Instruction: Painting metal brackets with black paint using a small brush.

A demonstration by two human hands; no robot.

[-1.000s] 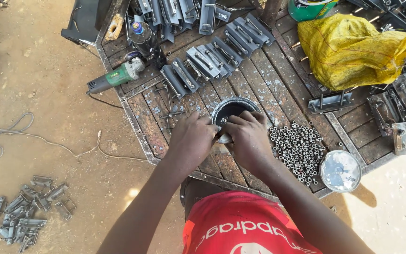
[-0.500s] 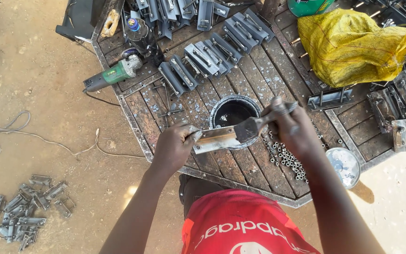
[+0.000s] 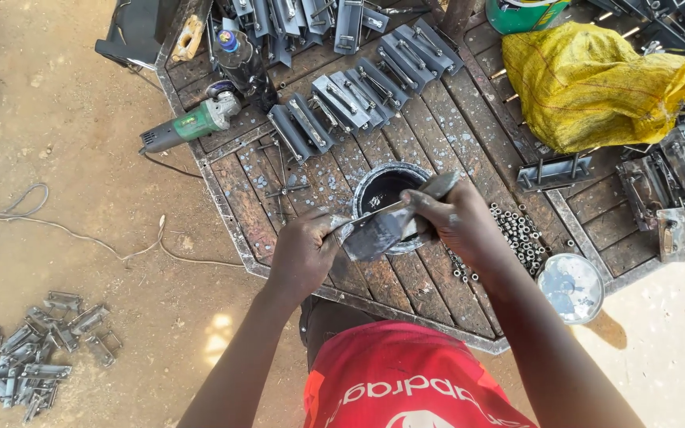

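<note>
My left hand [image 3: 303, 252] grips one end of a flat grey metal piece [image 3: 368, 236] and holds it level just above a round can of black paint [image 3: 380, 187]. My right hand [image 3: 455, 222] is closed around a paintbrush [image 3: 436, 187]. The brush head lies against the metal piece and its handle points up and to the right. Both hands are smeared with dark paint. The can stands on a slatted metal table [image 3: 227, 202].
Rows of dark metal brackets [image 3: 342, 99] lie at the table's back, beside a green angle grinder [image 3: 188, 127]. By my right arm are several small nuts [image 3: 521, 234] and a round tin lid [image 3: 571, 287]. A yellow sack [image 3: 596, 79] sits far right; loose metal parts [image 3: 33, 349] lie on the dirt.
Both hands came up from the can with the metal piece. My right hand swung out with the brush, then came back in onto the piece.
</note>
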